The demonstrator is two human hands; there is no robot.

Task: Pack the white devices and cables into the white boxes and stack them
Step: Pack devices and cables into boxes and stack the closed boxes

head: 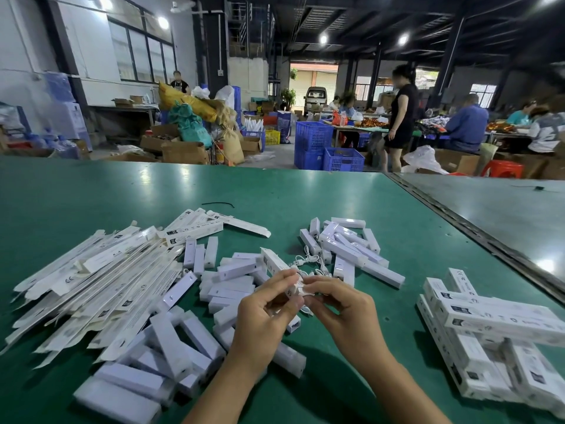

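Near the table's (305, 194) front middle, left hand (263, 313) and right hand (339, 304) both have fingers curled, pinching the end of one box (276, 261). Cables (308, 260) lie just behind it. Flat boxes (101, 280) by the left edge show a CE mark, the rest of the print's too small to read.

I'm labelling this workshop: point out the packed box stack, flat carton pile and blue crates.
packed box stack (501, 315): head view, top box's upper face.
flat carton pile (101, 280): head view, pile's middle.
blue crates (312, 136): head view, upper crate's front.

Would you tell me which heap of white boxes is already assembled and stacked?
The stack of boxes on the right; the left heap lies flat, unfolded.
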